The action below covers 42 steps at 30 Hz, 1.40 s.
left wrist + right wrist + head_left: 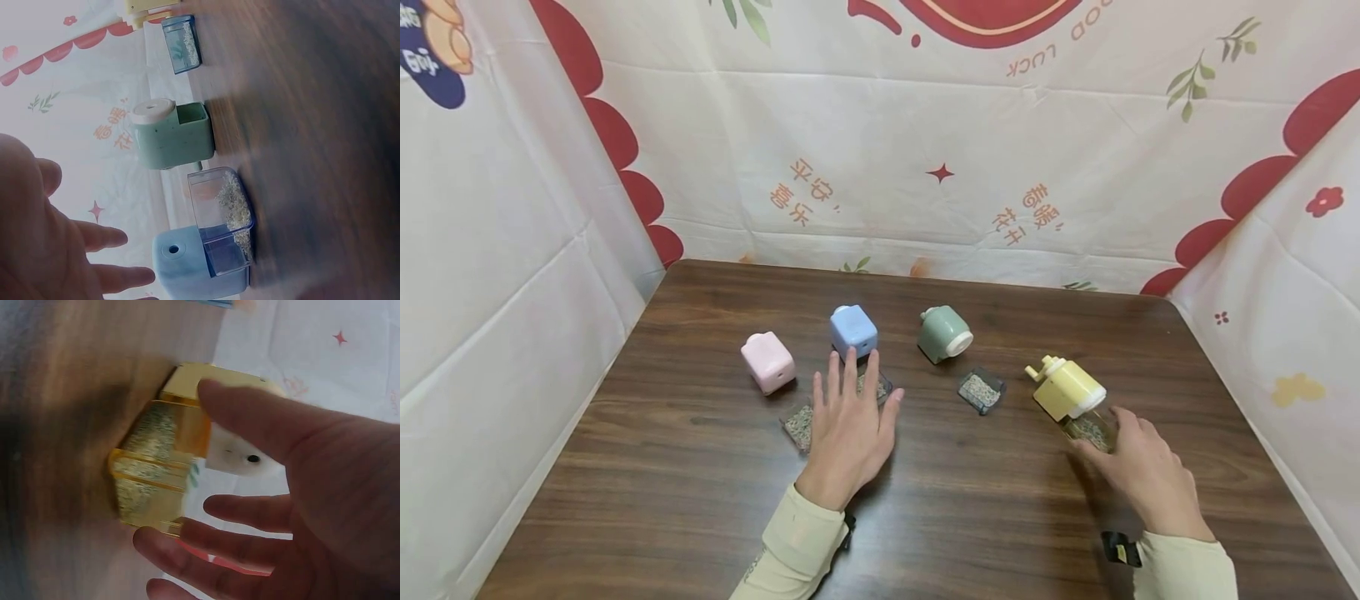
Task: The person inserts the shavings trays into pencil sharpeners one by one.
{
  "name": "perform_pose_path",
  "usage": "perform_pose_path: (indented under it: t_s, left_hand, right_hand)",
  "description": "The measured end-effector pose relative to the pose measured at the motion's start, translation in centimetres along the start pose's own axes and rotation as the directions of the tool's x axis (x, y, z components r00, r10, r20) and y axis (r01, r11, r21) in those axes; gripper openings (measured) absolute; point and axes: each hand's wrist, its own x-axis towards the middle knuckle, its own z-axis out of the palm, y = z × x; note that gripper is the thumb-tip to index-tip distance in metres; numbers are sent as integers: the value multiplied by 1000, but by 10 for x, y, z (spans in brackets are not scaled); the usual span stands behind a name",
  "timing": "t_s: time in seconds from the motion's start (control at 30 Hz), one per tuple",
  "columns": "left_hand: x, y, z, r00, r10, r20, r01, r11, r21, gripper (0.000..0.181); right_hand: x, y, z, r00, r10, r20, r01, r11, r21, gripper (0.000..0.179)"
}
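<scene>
My left hand [850, 429], fingers spread, hovers before the blue pencil sharpener [853, 329]. A clear drawer of shavings [228, 215] sits partly out of that sharpener. Another drawer of shavings [798, 427] lies beside this hand, below the pink sharpener [768, 362]. At the right, my right hand [1150, 471] is around the yellow sharpener's clear drawer [147, 465], thumb on one side and fingers on the other. They look apart from it; contact is hard to judge. The drawer is pulled out at the front of the yellow sharpener [1070, 389].
A green sharpener [944, 332] stands at the back middle, its drawer slot hollow. Its shavings drawer [981, 391] lies in front of it. The brown wooden table [970, 517] is bordered by a printed white cloth [880, 125] at the back and sides.
</scene>
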Motion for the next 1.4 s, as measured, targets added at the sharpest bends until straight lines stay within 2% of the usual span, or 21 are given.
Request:
perform_pose_path:
  t_s: [0.2, 0.33, 0.5, 0.63, 0.7, 0.77, 0.87, 0.97, 1.03, 1.13, 1.3, 1.4]
  left_hand:
    - [1, -1, 1, 1000, 6, 3, -6, 1000, 12, 70]
    - [3, 3, -1, 1000, 27, 15, -27, 1000, -9, 69]
    - [12, 23, -6, 993, 108, 55, -106, 994, -30, 68]
    - [21, 47, -10, 973, 203, 110, -202, 979, -20, 68]
    - [28, 59, -9, 954, 267, 136, -267, 964, -18, 67]
    - [34, 71, -7, 928, 335, 161, -338, 941, -6, 66]
    - [43, 87, -1, 878, 434, 201, -448, 894, 26, 65]
    - [51, 102, 6, 827, 504, 249, -534, 843, 64, 65]
    - [57, 112, 11, 797, 538, 276, -580, 809, 96, 64]
    - [66, 127, 17, 761, 574, 301, -632, 761, 147, 65]
    - [85, 149, 27, 696, 639, 328, -716, 649, 257, 67]
    - [96, 161, 32, 667, 653, 359, -745, 592, 306, 67]
  right_hand:
    - [4, 0, 2, 999, 22, 34, -22, 1000, -8, 75]
    - [5, 1, 3, 999, 21, 29, -21, 1000, -9, 68]
    - [6, 2, 4, 999, 23, 28, -23, 1000, -8, 67]
    - [6, 3, 5, 999, 21, 29, -21, 1000, -5, 68]
    - [6, 3, 5, 999, 20, 29, -20, 1000, -4, 67]
    - [6, 3, 5, 999, 21, 31, -20, 1000, -5, 66]
    - [7, 3, 4, 999, 27, 40, -27, 1000, -4, 65]
    - [8, 1, 5, 998, 29, 49, -29, 1000, -4, 65]
    - [9, -1, 5, 998, 27, 51, -27, 1000, -7, 64]
    - [9, -2, 5, 999, 22, 50, -21, 1000, -12, 64]
    - [11, -1, 4, 998, 19, 53, -19, 1000, -15, 64]
    - [12, 2, 4, 998, 28, 59, -28, 1000, -14, 64]
